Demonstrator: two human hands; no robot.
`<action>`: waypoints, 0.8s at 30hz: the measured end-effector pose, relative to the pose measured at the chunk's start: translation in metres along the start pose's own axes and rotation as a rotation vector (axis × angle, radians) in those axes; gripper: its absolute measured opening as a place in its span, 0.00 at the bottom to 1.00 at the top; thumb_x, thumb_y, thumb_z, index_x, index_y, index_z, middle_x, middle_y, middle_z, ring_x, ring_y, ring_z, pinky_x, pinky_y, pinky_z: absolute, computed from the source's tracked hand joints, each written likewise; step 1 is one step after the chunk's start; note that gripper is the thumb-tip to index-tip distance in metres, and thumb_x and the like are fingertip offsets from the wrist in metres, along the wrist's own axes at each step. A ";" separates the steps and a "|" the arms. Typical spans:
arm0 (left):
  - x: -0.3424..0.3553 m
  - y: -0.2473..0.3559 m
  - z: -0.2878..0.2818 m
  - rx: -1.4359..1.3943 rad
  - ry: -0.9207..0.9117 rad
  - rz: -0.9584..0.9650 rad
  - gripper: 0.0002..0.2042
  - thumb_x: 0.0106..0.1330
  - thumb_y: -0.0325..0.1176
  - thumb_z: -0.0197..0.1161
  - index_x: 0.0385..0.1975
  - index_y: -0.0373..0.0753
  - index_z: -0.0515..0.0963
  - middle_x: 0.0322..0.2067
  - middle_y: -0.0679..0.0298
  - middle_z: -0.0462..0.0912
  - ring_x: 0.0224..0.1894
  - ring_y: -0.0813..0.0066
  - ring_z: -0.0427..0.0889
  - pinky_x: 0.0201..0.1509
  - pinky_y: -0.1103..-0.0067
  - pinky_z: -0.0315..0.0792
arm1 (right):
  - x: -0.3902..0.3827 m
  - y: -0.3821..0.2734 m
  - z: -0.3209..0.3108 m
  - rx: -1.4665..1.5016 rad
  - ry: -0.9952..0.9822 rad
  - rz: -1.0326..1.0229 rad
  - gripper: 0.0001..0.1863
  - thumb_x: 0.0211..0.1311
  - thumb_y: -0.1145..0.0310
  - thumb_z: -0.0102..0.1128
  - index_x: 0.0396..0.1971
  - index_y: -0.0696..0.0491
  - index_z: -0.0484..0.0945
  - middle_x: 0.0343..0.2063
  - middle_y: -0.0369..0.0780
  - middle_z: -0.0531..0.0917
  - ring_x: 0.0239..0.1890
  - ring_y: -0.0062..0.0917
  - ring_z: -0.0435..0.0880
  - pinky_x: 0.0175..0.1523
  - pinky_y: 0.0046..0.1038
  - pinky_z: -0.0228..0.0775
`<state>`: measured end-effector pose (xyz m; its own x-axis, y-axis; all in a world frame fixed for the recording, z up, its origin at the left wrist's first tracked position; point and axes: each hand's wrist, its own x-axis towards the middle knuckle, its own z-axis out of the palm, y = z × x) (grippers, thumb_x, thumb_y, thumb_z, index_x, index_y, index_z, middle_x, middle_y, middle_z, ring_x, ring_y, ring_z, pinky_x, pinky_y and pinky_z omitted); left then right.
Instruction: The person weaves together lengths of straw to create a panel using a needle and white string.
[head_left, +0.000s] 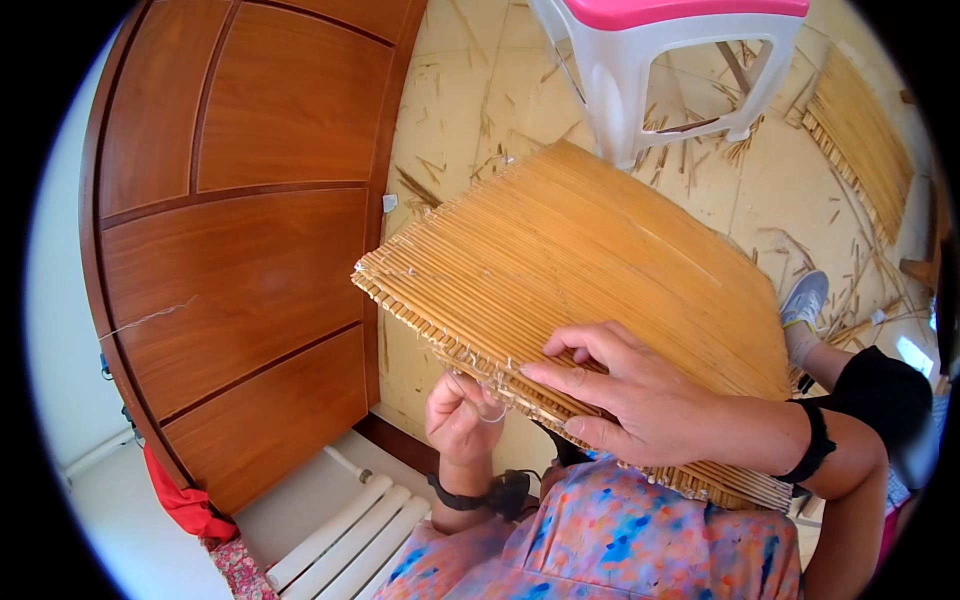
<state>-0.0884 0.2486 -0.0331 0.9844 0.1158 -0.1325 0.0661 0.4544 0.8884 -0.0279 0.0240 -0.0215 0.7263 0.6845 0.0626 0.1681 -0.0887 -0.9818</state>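
A large panel of straw-coloured stalks point(600, 270), laid side by side and stitched with pale thread, lies tilted across my lap. Its near long edge shows the cut stalk ends. My left hand point(462, 415) is just below that edge, thumb and fingers pinched together on a thin pale thread point(492, 418) that curves at the fingertips. Whether a needle is there, I cannot make out. Palm down, my right hand point(630, 390) rests on the panel beside the same edge. Its fingers are spread over the stalks, and the thumb lies near the rim.
A wooden door point(240, 260) stands on the left, near a white slatted rack point(345, 540) and a red cloth point(185, 495). Beyond the panel is a white stool with a pink top point(690, 12). Stalk scraps litter the tiled floor; another stalk panel point(862, 140) lies far right.
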 end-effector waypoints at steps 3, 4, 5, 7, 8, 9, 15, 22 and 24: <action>-0.002 0.010 -0.013 0.123 -0.104 -0.022 0.10 0.65 0.33 0.59 0.29 0.33 0.71 0.33 0.58 0.78 0.34 0.70 0.75 0.39 0.76 0.69 | -0.001 -0.002 0.000 -0.014 -0.016 0.013 0.29 0.57 0.64 0.63 0.61 0.49 0.71 0.55 0.45 0.68 0.55 0.40 0.69 0.60 0.37 0.65; -0.001 0.014 -0.013 0.149 -0.104 -0.046 0.10 0.64 0.33 0.60 0.28 0.32 0.72 0.32 0.57 0.78 0.33 0.70 0.75 0.39 0.76 0.69 | -0.001 -0.002 0.000 -0.010 -0.020 0.016 0.29 0.57 0.64 0.63 0.61 0.49 0.71 0.55 0.45 0.68 0.55 0.40 0.69 0.60 0.37 0.65; 0.000 0.017 -0.016 0.149 -0.101 -0.047 0.10 0.64 0.33 0.60 0.28 0.32 0.72 0.32 0.57 0.78 0.33 0.70 0.75 0.39 0.76 0.69 | 0.000 -0.002 0.000 -0.025 -0.024 0.010 0.29 0.57 0.63 0.63 0.61 0.48 0.71 0.55 0.45 0.68 0.56 0.41 0.69 0.60 0.38 0.64; 0.001 0.023 -0.021 0.256 -0.142 -0.088 0.12 0.62 0.35 0.62 0.25 0.32 0.73 0.31 0.57 0.79 0.33 0.69 0.76 0.39 0.76 0.69 | 0.001 -0.001 0.000 -0.039 -0.032 0.005 0.30 0.56 0.62 0.64 0.61 0.47 0.71 0.55 0.44 0.68 0.56 0.41 0.68 0.61 0.38 0.64; 0.002 0.026 -0.023 0.258 -0.141 -0.088 0.12 0.62 0.35 0.62 0.25 0.32 0.73 0.31 0.57 0.79 0.33 0.69 0.76 0.39 0.76 0.69 | 0.001 0.000 0.000 -0.034 -0.042 0.005 0.31 0.56 0.62 0.64 0.61 0.47 0.70 0.56 0.44 0.68 0.56 0.41 0.68 0.61 0.38 0.64; 0.003 0.029 -0.026 0.306 -0.152 -0.117 0.13 0.62 0.36 0.63 0.25 0.32 0.74 0.30 0.57 0.79 0.33 0.69 0.77 0.39 0.76 0.70 | 0.001 0.000 -0.001 -0.030 -0.051 0.006 0.31 0.56 0.61 0.64 0.62 0.47 0.70 0.56 0.44 0.68 0.56 0.41 0.68 0.61 0.39 0.64; 0.004 0.031 -0.025 0.334 -0.150 -0.158 0.14 0.61 0.39 0.63 0.24 0.31 0.75 0.30 0.57 0.80 0.33 0.68 0.78 0.39 0.76 0.70 | 0.008 -0.001 -0.009 0.013 -0.117 0.028 0.33 0.56 0.60 0.63 0.63 0.49 0.68 0.56 0.47 0.67 0.56 0.42 0.68 0.61 0.39 0.64; 0.005 0.024 -0.027 0.223 -0.179 -0.127 0.15 0.62 0.38 0.63 0.22 0.33 0.72 0.27 0.58 0.78 0.31 0.69 0.75 0.37 0.75 0.69 | 0.010 -0.010 -0.019 -0.006 -0.194 0.025 0.35 0.55 0.60 0.66 0.64 0.51 0.66 0.56 0.49 0.66 0.57 0.44 0.68 0.62 0.40 0.64; 0.007 0.024 -0.023 0.202 -0.184 -0.131 0.14 0.62 0.38 0.63 0.23 0.33 0.72 0.27 0.58 0.77 0.30 0.69 0.74 0.37 0.75 0.69 | 0.006 -0.019 -0.022 -0.074 -0.174 0.025 0.38 0.52 0.60 0.68 0.63 0.55 0.64 0.58 0.50 0.64 0.58 0.46 0.66 0.62 0.40 0.63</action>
<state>-0.0834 0.2805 -0.0233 0.9772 -0.1024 -0.1860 0.2072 0.2674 0.9410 -0.0118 0.0139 0.0012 0.6053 0.7960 0.0004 0.2052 -0.1556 -0.9663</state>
